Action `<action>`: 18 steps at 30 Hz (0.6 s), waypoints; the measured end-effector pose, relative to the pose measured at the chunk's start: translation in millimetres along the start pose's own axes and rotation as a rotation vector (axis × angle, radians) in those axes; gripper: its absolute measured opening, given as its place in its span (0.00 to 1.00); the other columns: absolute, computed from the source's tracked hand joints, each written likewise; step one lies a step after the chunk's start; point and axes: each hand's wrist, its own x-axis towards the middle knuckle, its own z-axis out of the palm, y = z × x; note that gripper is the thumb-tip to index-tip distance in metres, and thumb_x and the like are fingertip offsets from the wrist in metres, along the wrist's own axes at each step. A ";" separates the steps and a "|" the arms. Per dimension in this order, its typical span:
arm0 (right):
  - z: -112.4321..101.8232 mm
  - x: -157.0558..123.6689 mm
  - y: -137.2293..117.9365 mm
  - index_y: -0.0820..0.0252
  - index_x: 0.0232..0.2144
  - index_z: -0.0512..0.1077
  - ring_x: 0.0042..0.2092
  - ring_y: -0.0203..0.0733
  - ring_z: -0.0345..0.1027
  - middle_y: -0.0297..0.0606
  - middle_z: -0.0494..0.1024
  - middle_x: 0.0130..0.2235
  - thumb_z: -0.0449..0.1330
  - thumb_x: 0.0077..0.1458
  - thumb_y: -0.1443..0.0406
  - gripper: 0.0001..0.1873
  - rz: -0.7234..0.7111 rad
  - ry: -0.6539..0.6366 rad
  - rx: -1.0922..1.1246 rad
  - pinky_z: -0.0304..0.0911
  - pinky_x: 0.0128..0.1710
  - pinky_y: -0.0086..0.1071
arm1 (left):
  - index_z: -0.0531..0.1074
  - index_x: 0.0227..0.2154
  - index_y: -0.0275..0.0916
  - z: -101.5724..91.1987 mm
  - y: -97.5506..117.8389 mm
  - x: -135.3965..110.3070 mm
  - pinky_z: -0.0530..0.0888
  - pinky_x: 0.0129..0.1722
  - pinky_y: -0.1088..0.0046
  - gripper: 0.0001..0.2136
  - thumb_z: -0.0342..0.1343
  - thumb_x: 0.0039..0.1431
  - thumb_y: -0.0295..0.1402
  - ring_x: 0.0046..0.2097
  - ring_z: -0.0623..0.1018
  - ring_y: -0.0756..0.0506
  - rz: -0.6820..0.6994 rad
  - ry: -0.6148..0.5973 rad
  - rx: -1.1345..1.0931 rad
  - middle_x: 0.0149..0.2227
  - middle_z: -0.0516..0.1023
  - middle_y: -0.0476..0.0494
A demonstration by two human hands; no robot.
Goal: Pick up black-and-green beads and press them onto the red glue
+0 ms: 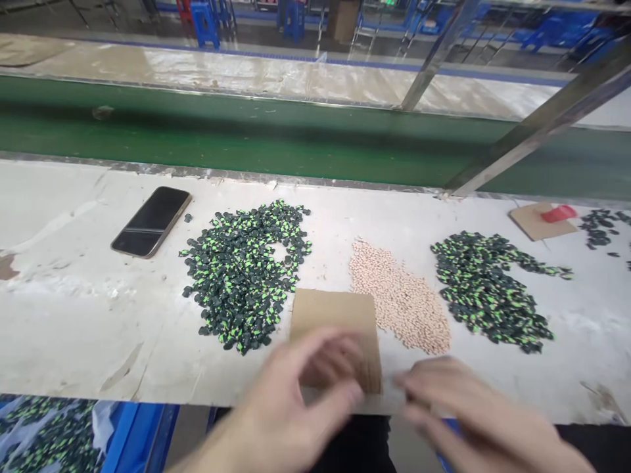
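Left hand [290, 391], loosely unclenched, is over the cardboard's [336, 309] near part.

Here the left pile [236, 289] is flashing dark green-black, bright lime flecks speckling it throughout, and the right pile [486, 299] is wearing the very same mottle! The beads [407, 299] are glowing pale pinkish beige, the cardboard square [332, 307] is showing plain tan, the phone [152, 220] is gleaming black inside a brownish edge. The table [64, 328] is looking scuffed off-white, the long strip [256, 148] is shining deep green, a small cup-like piece [560, 213] is blazing red, and the bin [131, 437] is beaming blue.
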 end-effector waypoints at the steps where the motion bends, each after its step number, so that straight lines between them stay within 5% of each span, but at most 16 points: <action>1: -5.1 0.7 13.8 0.48 0.36 0.82 0.29 0.46 0.80 0.35 0.87 0.32 0.68 0.61 0.57 0.05 0.104 0.161 -0.161 0.75 0.28 0.36 | 0.77 0.53 0.42 -12.3 3.5 9.8 0.75 0.52 0.59 0.14 0.55 0.68 0.29 0.50 0.79 0.38 0.166 0.090 0.430 0.50 0.82 0.37; 2: -10.5 1.2 28.9 0.49 0.34 0.82 0.27 0.47 0.79 0.37 0.87 0.32 0.67 0.60 0.53 0.10 0.196 0.315 -0.336 0.72 0.26 0.36 | 0.78 0.53 0.40 -24.3 4.8 20.1 0.74 0.52 0.53 0.17 0.47 0.69 0.26 0.53 0.78 0.34 0.302 0.195 0.857 0.53 0.81 0.33; 3: -16.2 1.8 44.9 0.52 0.34 0.82 0.27 0.48 0.79 0.39 0.86 0.31 0.66 0.60 0.49 0.15 0.242 0.408 -0.494 0.70 0.24 0.37 | 0.79 0.51 0.38 -35.3 4.1 30.0 0.73 0.53 0.47 0.19 0.45 0.68 0.22 0.55 0.76 0.31 0.339 0.203 0.979 0.54 0.80 0.29; 9: -48.7 12.5 115.7 0.60 0.34 0.82 0.30 0.54 0.76 0.47 0.83 0.27 0.58 0.66 0.51 0.21 0.072 0.449 -0.815 0.69 0.28 0.43 | 0.83 0.39 0.42 -65.8 -13.5 58.1 0.75 0.44 0.52 0.16 0.49 0.64 0.23 0.47 0.77 0.32 0.480 0.130 1.234 0.43 0.85 0.35; 14: -36.4 23.4 109.2 0.60 0.42 0.82 0.44 0.57 0.77 0.53 0.85 0.44 0.57 0.67 0.53 0.19 -0.032 0.262 -0.749 0.71 0.45 0.51 | 0.82 0.35 0.39 -69.1 -20.1 58.1 0.74 0.39 0.54 0.17 0.47 0.69 0.27 0.43 0.78 0.32 0.565 0.175 1.355 0.39 0.85 0.34; 18: -10.2 35.8 90.4 0.59 0.46 0.81 0.44 0.55 0.75 0.49 0.84 0.45 0.56 0.68 0.58 0.16 -0.072 0.031 -0.677 0.71 0.46 0.49 | 0.81 0.36 0.34 -72.9 -23.5 60.4 0.74 0.38 0.55 0.18 0.44 0.71 0.27 0.43 0.78 0.32 0.614 0.192 1.421 0.39 0.84 0.32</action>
